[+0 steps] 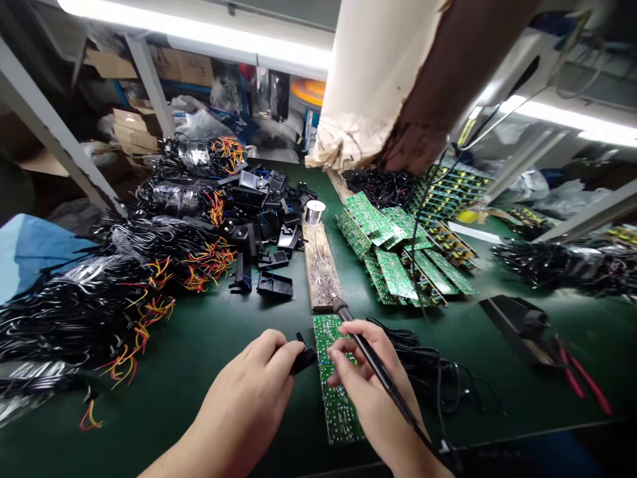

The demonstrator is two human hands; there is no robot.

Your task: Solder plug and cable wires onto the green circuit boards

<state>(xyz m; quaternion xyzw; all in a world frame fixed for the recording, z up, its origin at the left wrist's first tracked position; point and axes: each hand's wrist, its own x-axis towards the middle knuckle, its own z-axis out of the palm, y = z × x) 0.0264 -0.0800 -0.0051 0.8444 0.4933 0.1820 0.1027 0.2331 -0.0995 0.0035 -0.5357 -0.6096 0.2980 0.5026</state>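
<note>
My left hand (251, 392) is closed around a small black plastic plug housing (304, 359), beside the left edge of a green circuit board panel (344, 423). A soldering iron (372, 355) lies in the grip of my right hand (383, 398), over that panel. Its tip end points away from me, by the near end of a scorched wooden strip (321, 265). On the strip's far end stands a spool of solder wire (315, 212). Beside my right hand lie coiled black cables (423, 362). My fingers hide part of the housing.
Bundled black cables (64, 312) with red and yellow wire ends fill the left side. More black housings (275, 284) are heaped left of the strip, stacked green boards (395, 272) right of it. Red-handled pliers (582, 378) lie far right. A cardboard-like duct (373, 79) hangs overhead.
</note>
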